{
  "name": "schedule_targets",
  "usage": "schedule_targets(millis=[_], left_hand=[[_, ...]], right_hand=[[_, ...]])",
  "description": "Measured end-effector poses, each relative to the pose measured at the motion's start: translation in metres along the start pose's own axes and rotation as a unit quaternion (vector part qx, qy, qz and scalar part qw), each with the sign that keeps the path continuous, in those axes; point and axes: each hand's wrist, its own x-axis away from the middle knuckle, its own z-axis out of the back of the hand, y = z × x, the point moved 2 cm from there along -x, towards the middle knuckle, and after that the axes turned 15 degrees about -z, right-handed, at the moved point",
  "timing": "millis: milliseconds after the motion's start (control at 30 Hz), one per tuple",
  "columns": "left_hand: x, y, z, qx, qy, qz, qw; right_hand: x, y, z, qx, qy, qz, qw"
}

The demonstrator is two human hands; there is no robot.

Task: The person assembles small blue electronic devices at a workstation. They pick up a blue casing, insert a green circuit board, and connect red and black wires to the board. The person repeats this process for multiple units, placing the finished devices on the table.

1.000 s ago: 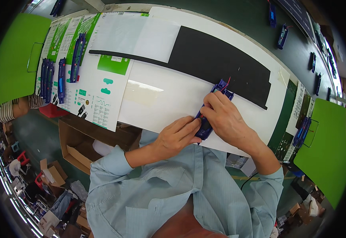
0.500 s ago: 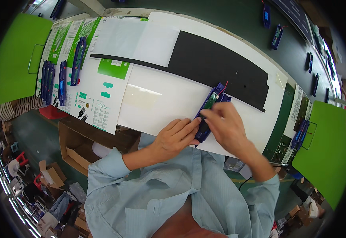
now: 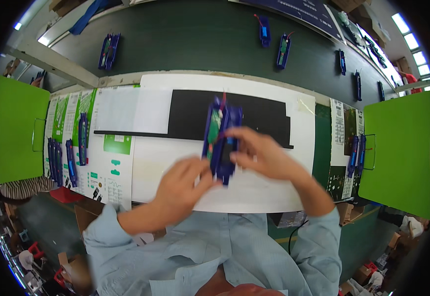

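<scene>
A dark blue plastic housing (image 3: 229, 129) with a green circuit board (image 3: 215, 127) along its left side and a thin red wire at its far end is between my hands, above the white work surface. My left hand (image 3: 181, 190), blurred, has its fingers and thumb closed on the housing's near left edge. On the other side, my right hand (image 3: 261, 153) grips the right edge with its forefinger and thumb; the forefinger reaches over the inside. A black part lies in the right side of the housing, partly covered by the fingers.
A black mat (image 3: 264, 118) lies behind the housing on the white board (image 3: 160, 182). Several blue housings (image 3: 83, 138) stand on printed card at left, others (image 3: 355, 155) at right. More housings (image 3: 109, 52) sit on the dark green belt beyond. Green panels (image 3: 15, 130) flank both sides.
The housing has come up off the board and turned more upright, its two sides now facing me. My right hand has moved from its inside to its right edge. The view has tilted farther forward.
</scene>
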Motion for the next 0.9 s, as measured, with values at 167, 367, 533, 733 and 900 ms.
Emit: schedule_targets(millis=[167, 367, 533, 733, 900], left_hand=[[-0.078, -0.154, -0.057, -0.049, 0.043, 0.013, 0.998], [-0.108, -0.239, -0.094, -0.248, 0.098, -0.035, 0.963], [-0.161, -0.195, -0.161, -0.078, -0.05, -0.052, 0.994], [-0.221, -0.185, -0.24, -0.048, -0.026, -0.015, 0.998], [-0.219, -0.211, -0.265, -0.102, 0.004, -0.057, 0.993]], right_hand=[[-0.164, -0.01, 0.108, 0.019, 0.013, -0.001, 1.0], [-0.256, 0.016, 0.182, 0.229, 0.436, 0.077, 0.867], [-0.239, 0.034, 0.237, 0.379, 0.487, 0.099, 0.781], [-0.251, 0.041, 0.243, 0.306, 0.369, 0.069, 0.875], [-0.253, 0.011, 0.219, 0.278, 0.346, 0.085, 0.892]])
